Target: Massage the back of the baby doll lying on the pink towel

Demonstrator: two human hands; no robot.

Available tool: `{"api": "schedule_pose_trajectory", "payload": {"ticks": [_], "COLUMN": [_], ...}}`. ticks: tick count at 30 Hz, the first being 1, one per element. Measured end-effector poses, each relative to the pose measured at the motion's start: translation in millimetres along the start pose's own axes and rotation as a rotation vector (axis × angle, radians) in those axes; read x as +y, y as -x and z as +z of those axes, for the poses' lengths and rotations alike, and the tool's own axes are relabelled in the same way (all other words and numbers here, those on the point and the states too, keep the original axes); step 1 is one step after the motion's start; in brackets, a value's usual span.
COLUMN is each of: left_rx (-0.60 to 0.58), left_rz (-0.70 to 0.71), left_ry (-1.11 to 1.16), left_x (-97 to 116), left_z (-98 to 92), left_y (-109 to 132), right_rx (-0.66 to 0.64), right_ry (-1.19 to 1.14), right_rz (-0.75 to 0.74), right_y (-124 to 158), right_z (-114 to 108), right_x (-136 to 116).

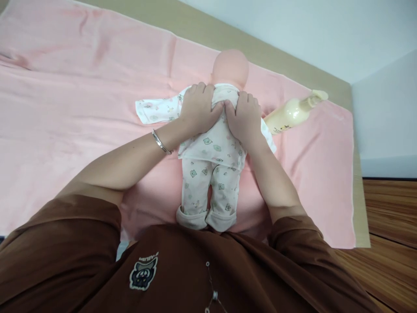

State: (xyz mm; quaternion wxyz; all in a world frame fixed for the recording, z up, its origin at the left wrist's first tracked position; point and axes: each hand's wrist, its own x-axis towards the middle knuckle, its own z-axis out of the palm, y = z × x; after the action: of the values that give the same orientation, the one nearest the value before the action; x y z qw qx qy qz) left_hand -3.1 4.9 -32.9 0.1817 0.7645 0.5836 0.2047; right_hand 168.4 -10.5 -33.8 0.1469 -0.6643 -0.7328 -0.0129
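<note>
A bald baby doll lies on the pink cloth, its head away from me and seemingly face down. It wears a white printed shirt and matching trousers with rolled cuffs. My left hand grips the doll's left-side shoulder as I see it, fingers bent over the top and thumb on the upper back. On the other shoulder, my right hand holds the same way. The two thumbs nearly meet at the middle of the back, below the collar. The fingertips are partly hidden over the shoulders.
A cream-yellow pump bottle lies on its side to the right of the doll, near my right hand. The pink cloth covers most of the pale tabletop. White walls stand behind; wooden flooring shows at right.
</note>
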Motion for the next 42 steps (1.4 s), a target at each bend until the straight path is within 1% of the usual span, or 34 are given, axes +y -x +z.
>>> {"api": "schedule_pose_trajectory", "payload": {"ticks": [2,4,9,12,14,17,19,23,27,29,32,34,36,38,40,42], "left_rx": [-0.023,-0.019,0.085,0.121,0.116,0.072,0.065,0.136,0.152,0.142,0.078,0.029,0.004,-0.014,-0.04,-0.049], "left_rz": [-0.015,-0.017,0.047,0.077,0.065,0.059,0.088,0.17,0.21,0.225,0.207,0.151,0.095,0.05,0.015,0.034], "left_ry": [-0.021,-0.022,0.03,0.049,0.038,0.014,0.014,0.04,0.058,0.081,0.118,0.12,0.103,0.081,0.058,0.034], "left_x": [0.3,-0.7,-7.2,-9.6,-9.1,-5.9,-2.9,6.0,15.5,16.7,12.3,7.9,5.1,5.3,8.5,13.4], "left_z": [0.1,1.1,7.2,8.4,6.4,1.2,-1.1,1.9,4.0,-0.2,-11.0,-17.3,-21.2,-23.4,-24.9,-25.5], "left_y": [-0.5,-0.6,0.0,-0.7,-1.4,0.3,5.2,23.5,36.4,34.5,22.0,10.8,0.7,-5.1,-4.6,2.8], "right_rx": [-0.001,-0.007,-0.007,-0.005,-0.01,-0.028,-0.042,-0.083,-0.128,-0.157,-0.211,-0.238,-0.258,-0.274,-0.286,-0.294], "right_ry": [0.007,0.01,-0.002,-0.007,-0.006,-0.001,-0.001,-0.018,-0.026,0.01,0.087,0.104,0.086,0.053,0.011,-0.041], "right_rz": [0.007,0.009,0.0,0.005,0.011,0.027,0.037,0.05,0.051,0.039,-0.015,-0.109,-0.214,-0.273,-0.275,-0.243], "right_y": [0.0,-0.3,-1.1,-1.3,-1.2,-1.1,-1.3,-3.2,-3.9,-1.6,7.0,15.7,24.6,30.9,31.7,26.0], "right_z": [-0.3,-0.3,2.4,2.6,1.2,-3.0,-6.4,-13.6,-23.3,-30.0,-42.0,-49.9,-56.1,-59.6,-60.7,-60.1], "right_x": [-0.8,-0.7,1.9,1.7,0.4,-2.2,-3.6,-4.9,-8.8,-12.6,-18.0,-19.8,-20.4,-20.3,-20.2,-19.7]}}
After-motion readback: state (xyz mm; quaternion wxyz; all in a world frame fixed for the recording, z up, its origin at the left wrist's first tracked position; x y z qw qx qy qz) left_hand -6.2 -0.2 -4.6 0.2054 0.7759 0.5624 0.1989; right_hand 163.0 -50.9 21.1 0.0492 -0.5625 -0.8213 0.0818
